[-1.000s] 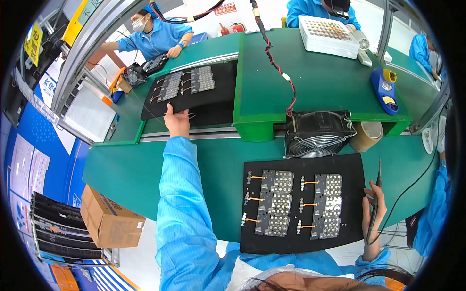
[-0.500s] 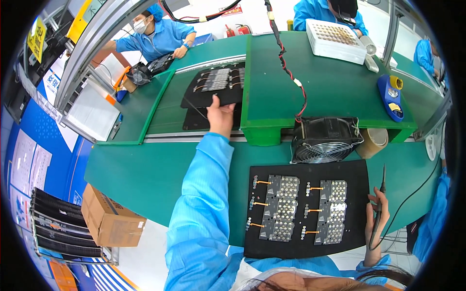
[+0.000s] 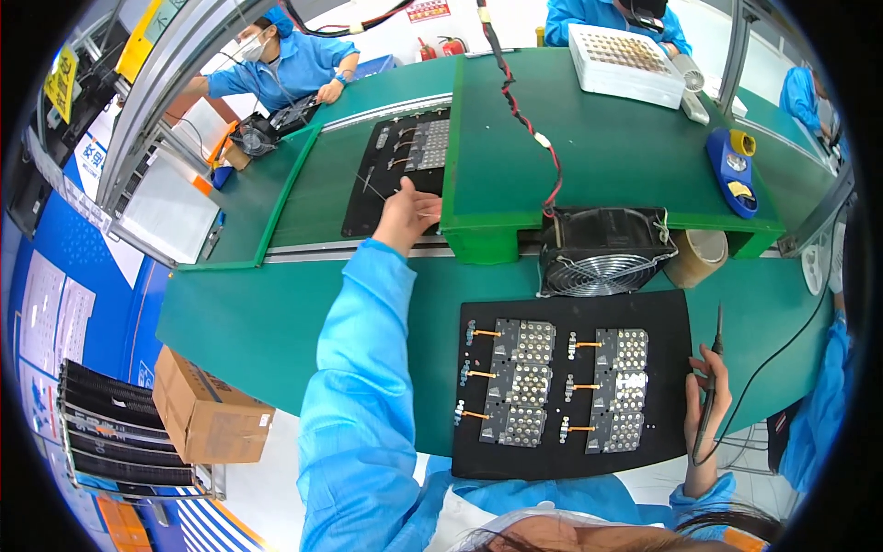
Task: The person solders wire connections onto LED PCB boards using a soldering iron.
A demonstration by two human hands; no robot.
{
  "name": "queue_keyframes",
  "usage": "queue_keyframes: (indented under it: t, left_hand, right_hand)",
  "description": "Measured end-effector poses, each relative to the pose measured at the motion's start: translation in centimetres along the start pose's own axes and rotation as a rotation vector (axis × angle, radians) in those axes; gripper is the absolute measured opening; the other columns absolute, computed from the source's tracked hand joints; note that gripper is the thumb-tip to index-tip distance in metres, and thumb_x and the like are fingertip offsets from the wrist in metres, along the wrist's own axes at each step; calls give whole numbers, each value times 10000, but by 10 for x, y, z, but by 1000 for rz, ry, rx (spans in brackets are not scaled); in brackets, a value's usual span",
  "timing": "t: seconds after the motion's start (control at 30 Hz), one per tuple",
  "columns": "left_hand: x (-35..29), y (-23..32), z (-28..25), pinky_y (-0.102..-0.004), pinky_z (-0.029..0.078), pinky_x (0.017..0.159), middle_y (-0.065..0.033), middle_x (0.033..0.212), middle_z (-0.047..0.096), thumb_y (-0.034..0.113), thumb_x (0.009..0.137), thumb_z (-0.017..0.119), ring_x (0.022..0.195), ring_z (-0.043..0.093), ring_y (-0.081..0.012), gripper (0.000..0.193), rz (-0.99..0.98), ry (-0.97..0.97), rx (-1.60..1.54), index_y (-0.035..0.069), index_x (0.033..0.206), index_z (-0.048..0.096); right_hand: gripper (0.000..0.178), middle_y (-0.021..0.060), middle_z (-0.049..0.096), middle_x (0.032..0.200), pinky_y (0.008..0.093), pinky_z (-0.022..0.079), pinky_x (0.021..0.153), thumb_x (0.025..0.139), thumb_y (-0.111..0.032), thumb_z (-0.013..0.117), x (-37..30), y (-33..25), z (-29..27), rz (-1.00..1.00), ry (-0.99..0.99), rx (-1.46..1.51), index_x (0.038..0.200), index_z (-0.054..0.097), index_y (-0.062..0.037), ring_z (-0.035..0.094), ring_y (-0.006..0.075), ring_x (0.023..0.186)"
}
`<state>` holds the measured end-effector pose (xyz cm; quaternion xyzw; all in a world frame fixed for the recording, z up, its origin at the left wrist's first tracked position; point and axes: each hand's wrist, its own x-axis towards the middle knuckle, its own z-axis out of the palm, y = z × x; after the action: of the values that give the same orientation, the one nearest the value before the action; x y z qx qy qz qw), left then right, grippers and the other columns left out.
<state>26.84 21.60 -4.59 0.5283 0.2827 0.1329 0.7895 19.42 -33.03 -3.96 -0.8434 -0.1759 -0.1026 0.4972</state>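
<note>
My left hand (image 3: 411,216) reaches to the conveyor, fingers curled around a thin pointed tool (image 3: 371,187); whether it is a pair of tweezers I cannot tell. Beneath that hand lies a black mat (image 3: 364,198) bearing circuit boards (image 3: 427,145), partly hidden under the green shelf. In front of me a second black mat (image 3: 570,455) carries two columns of grey-black boards (image 3: 520,382) with silvery round contacts, orange leads and small connectors. Beside its right edge, my right hand (image 3: 706,396) grips a soldering iron (image 3: 718,336), tip up, its cable looping right.
A black fan (image 3: 607,253) and a cardboard tube (image 3: 697,258) stand behind the near mat. On the green shelf (image 3: 497,138) sit a white tray (image 3: 625,69) and a blue holder (image 3: 733,173). A red-black cable (image 3: 520,115) hangs down. Co-workers (image 3: 285,69) sit beyond.
The far mat, tilted up at my left hand before, now lies flat on the conveyor, farther under the shelf. My left hand is off its edge. The right hand keeps the soldering iron.
</note>
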Motion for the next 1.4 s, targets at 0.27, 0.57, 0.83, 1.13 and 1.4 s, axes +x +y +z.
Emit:
queue_keyframes:
  t: [0.27,0.57,0.83,1.13,1.4]
  left_hand:
    - [-111,31,-27,-242,191,439,63,557,234,528,973,413,479,204,-62,547,441,108,-134,18,807,522]
    - [-281,-41,59,-258,471,595,-45,916,461,119,984,430,599,529,-110,265,196,-747,632,45,1196,570]
    - [-308,-71,105,-297,491,511,-105,750,611,130,992,420,522,616,-160,217,4,-1245,568,-24,972,572]
    - [-296,-76,73,-267,440,692,-69,880,614,124,946,560,813,540,-131,222,25,-1060,516,39,1122,664]
    - [-287,-13,32,-273,400,576,-46,722,551,-33,750,698,668,519,-154,183,567,-424,995,58,905,736]
  right_hand:
    - [401,170,553,1275,317,506,798,855,43,550,5,-10,-7,-56,-49,-61,1251,506,-2,623,238,1023]
    - [447,149,572,954,260,551,603,785,-81,749,-5,-75,8,-177,-497,335,1161,546,53,671,193,718]
    - [378,134,601,932,254,518,525,808,54,658,-10,-105,40,-152,-708,407,1172,561,22,644,140,622]
    - [353,112,634,991,230,517,492,813,100,606,6,-110,38,63,-865,495,1144,569,-19,654,128,597]
    - [381,91,637,871,259,527,565,798,94,621,34,-113,58,-215,-863,459,1160,602,-23,628,144,646]
